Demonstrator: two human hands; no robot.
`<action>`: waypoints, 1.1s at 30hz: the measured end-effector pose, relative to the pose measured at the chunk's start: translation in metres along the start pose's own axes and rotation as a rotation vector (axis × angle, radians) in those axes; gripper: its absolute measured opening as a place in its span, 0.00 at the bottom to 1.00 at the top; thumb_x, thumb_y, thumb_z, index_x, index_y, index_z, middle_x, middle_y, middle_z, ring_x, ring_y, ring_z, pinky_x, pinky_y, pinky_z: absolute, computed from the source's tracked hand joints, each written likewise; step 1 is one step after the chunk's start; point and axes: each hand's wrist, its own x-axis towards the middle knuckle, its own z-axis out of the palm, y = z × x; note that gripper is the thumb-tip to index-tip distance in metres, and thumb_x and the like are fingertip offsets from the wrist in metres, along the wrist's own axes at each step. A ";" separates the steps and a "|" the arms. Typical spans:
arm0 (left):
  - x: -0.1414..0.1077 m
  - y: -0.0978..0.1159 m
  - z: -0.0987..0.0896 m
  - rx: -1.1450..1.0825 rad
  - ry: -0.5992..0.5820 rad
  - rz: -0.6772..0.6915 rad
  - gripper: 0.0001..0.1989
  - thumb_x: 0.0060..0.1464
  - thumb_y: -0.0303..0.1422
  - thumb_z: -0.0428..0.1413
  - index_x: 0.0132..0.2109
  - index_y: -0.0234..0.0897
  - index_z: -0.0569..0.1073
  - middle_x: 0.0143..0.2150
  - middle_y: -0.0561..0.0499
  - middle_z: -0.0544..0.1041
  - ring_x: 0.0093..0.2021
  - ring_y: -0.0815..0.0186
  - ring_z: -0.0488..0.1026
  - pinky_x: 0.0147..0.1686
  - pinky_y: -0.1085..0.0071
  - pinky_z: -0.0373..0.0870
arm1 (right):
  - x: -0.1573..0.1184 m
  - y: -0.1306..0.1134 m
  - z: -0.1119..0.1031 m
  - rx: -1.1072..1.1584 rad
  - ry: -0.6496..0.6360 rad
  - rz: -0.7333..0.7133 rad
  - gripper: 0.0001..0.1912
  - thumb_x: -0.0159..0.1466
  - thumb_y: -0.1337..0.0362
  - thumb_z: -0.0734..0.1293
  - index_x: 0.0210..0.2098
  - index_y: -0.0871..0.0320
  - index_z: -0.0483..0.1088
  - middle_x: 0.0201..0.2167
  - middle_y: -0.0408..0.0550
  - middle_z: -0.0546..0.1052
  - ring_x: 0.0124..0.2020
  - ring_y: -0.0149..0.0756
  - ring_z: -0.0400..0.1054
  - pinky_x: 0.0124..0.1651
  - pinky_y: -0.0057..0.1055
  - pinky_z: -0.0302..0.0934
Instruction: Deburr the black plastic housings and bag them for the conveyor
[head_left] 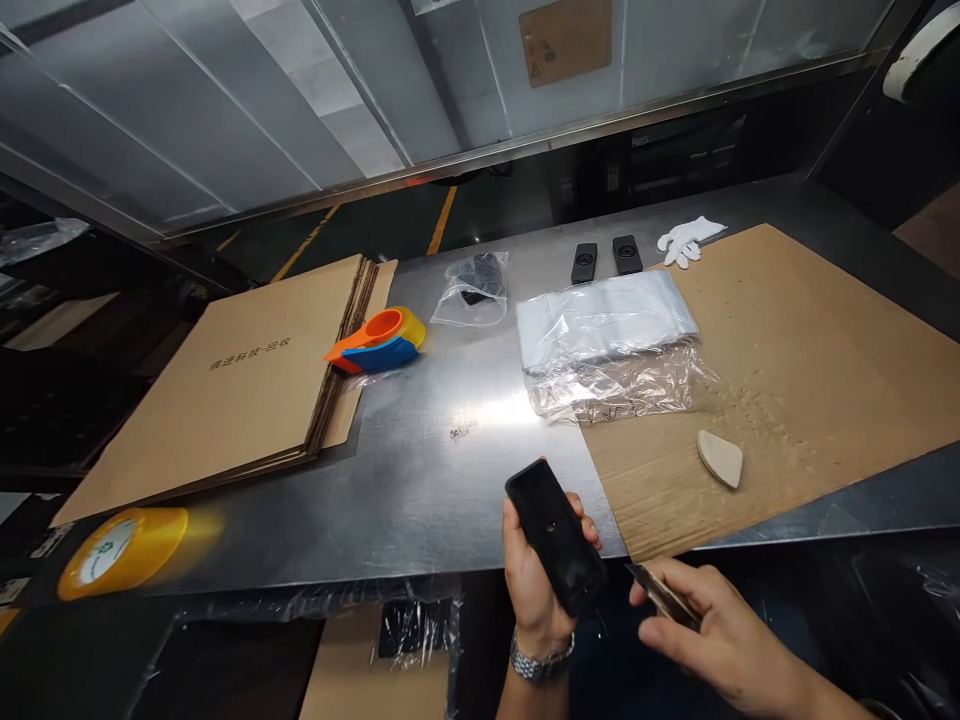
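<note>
In my left hand (536, 590), which wears a metal watch, lies a black oblong casing (551, 525) with rounded corners and a small round hole near its middle. The thumb lies along its left edge and the fingertips wrap its right edge. My right hand (712, 625) grips a thin knife-like tool (667, 597) with a dark pointed tip and a brownish body; its exact kind is unclear. That tip points at the casing's lower right side, a small gap apart. Both hands are over the table's front edge.
A cardboard sheet (825, 350) bears a wedge-shaped beige pad (721, 458) and dark crumbs. Behind lie plastic bags (607, 320), two black parts (584, 262) and a white glove (690, 240). At left are stacked cardboard (255, 370), a tape dispenser (379, 340) and a yellow tape roll (124, 550).
</note>
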 end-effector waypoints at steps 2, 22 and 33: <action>0.001 -0.004 0.000 -0.020 0.014 -0.060 0.26 0.57 0.49 0.41 0.30 0.33 0.73 0.26 0.49 0.71 0.23 0.68 0.68 0.23 0.73 0.66 | 0.004 -0.001 0.002 -0.257 0.132 -0.221 0.09 0.63 0.62 0.62 0.41 0.58 0.68 0.22 0.40 0.68 0.22 0.27 0.61 0.25 0.23 0.55; 0.005 -0.014 0.001 -0.099 0.115 -0.291 0.26 0.58 0.47 0.42 0.28 0.29 0.72 0.24 0.47 0.71 0.22 0.67 0.69 0.22 0.73 0.67 | 0.014 -0.010 -0.004 -0.499 0.212 -0.528 0.09 0.65 0.63 0.61 0.30 0.59 0.68 0.21 0.43 0.70 0.22 0.28 0.63 0.26 0.25 0.53; 0.000 -0.033 0.000 -0.120 0.117 -0.464 0.27 0.55 0.50 0.46 0.26 0.28 0.72 0.22 0.45 0.74 0.22 0.66 0.71 0.23 0.74 0.67 | 0.026 -0.036 -0.011 -0.847 -0.179 -0.272 0.10 0.62 0.61 0.64 0.25 0.56 0.66 0.23 0.42 0.74 0.26 0.32 0.69 0.27 0.26 0.51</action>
